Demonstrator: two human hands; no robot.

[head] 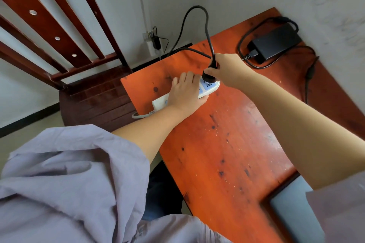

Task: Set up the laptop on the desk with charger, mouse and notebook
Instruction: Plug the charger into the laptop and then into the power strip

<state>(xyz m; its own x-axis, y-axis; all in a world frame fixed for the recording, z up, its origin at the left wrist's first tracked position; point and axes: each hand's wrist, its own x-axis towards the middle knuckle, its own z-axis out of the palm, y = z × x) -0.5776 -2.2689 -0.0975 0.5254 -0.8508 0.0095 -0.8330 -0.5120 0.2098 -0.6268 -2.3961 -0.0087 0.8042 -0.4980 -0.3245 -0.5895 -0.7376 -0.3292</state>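
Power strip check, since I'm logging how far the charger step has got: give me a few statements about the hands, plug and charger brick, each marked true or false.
1. The left hand presses down on the power strip. True.
2. The right hand grips the black plug at the strip's far end. True.
3. The charger brick hangs off the desk edge. False: it lies flat on the desk near the wall corner.
4. The laptop sits open beside the strip. False: no laptop is in view.
5. The strip is black. False: it is white.
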